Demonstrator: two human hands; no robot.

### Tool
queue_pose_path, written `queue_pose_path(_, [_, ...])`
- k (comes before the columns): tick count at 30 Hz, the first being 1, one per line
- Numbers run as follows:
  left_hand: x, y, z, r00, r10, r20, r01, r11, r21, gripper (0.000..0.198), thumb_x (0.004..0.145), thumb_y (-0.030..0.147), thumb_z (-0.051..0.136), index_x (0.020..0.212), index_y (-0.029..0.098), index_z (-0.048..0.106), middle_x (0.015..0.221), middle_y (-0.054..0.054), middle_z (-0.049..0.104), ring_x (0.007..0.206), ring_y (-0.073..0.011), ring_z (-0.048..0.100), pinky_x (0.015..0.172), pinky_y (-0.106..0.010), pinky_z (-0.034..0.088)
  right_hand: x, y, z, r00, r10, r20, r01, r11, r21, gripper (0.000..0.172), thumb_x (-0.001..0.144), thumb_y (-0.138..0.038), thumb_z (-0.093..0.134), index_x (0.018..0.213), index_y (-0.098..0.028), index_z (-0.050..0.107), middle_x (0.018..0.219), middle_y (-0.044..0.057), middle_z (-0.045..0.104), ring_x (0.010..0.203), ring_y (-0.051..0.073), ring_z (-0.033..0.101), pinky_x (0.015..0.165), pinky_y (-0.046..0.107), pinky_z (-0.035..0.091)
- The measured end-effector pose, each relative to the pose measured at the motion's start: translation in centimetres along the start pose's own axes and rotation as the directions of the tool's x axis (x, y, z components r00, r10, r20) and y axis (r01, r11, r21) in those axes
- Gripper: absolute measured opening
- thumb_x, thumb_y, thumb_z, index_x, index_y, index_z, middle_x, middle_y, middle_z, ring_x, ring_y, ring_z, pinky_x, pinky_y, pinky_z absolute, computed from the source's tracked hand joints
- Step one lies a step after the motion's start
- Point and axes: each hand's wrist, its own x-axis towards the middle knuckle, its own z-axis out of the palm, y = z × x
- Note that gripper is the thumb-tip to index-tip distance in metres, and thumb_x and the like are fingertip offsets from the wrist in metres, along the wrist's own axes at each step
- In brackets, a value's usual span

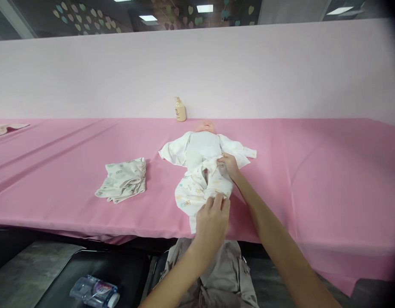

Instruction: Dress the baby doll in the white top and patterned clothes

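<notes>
A baby doll (206,126) lies on its back on the pink-covered table, head toward the wall. It has on a white long-sleeved top (202,145) spread out at both sides, and white patterned pants (189,192) cover its lower body. My right hand (229,166) is closed on the pants near the waist, on the right side. Lower down, my left hand (213,216) pinches the cloth at the lower end of the right-hand pants leg. The other leg's lower end hangs toward the table's front edge. My left fingertips are partly hidden from view.
A folded patterned cloth (123,179) lies left of the doll. Against the white wall (197,72) stands a cream pump bottle (180,110). A pale cloth (6,129) is at the far left. Below the table (328,192), a clear plastic bottle (94,291) rests on a black chair (120,267).
</notes>
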Motion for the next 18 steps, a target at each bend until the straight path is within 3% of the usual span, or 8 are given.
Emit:
queue_pose_path(5, [0.9,2.3,0.7,0.999,0.039,0.031,-0.039,0.999,0.001,0.024,0.080,-0.002,0.049,0.093,0.013,0.062,0.084,-0.008,0.062,0.079,-0.0227,0.060,0.068,-0.036,0.053,-0.6,0.4,0.0,0.994,-0.105,0.003,0.105,0.994,-0.025,0.017,0.064,-0.029,0.059,0.060,-0.019,0.046,0.059,-0.005,0.041,0.060,0.011,0.038,0.056,0.025,0.031])
queue_pose_path(9, [0.3,2.9,1.8,0.992,0.102,-0.070,-0.097,0.992,0.076,0.038,0.085,0.001,0.049,0.118,0.017,0.059,0.102,-0.012,0.066,0.093,-0.0268,0.065,0.078,-0.040,0.054,-0.9,0.1,0.1,0.995,-0.082,0.048,0.080,0.996,0.032,0.027,0.067,-0.041,0.061,0.063,-0.020,0.046,0.060,-0.005,0.043,0.057,0.010,0.040,0.056,0.024,0.034])
queue_pose_path(14, [-0.7,0.0,3.0,0.989,0.102,-0.112,-0.093,0.993,0.077,0.046,0.085,0.001,0.050,0.127,0.020,0.056,0.116,-0.011,0.065,0.107,-0.0303,0.063,0.084,-0.042,0.052,-0.7,-0.1,0.3,0.999,-0.017,0.044,0.016,1.000,0.027,0.051,0.072,-0.067,0.055,0.056,-0.019,0.046,0.056,-0.001,0.047,0.054,0.011,0.042,0.055,0.026,0.036])
queue_pose_path(18, [-0.6,-3.8,2.5,0.975,0.221,-0.030,-0.223,0.962,-0.156,0.039,0.089,0.009,0.050,0.126,0.020,0.055,0.118,-0.009,0.064,0.106,-0.0259,0.061,0.086,-0.039,0.052,-0.9,-0.6,-0.4,0.993,-0.095,0.065,0.101,0.990,-0.094,0.054,0.066,-0.057,0.070,0.047,-0.021,0.034,0.049,-0.004,0.033,0.050,0.008,0.030,0.048,0.025,0.026])
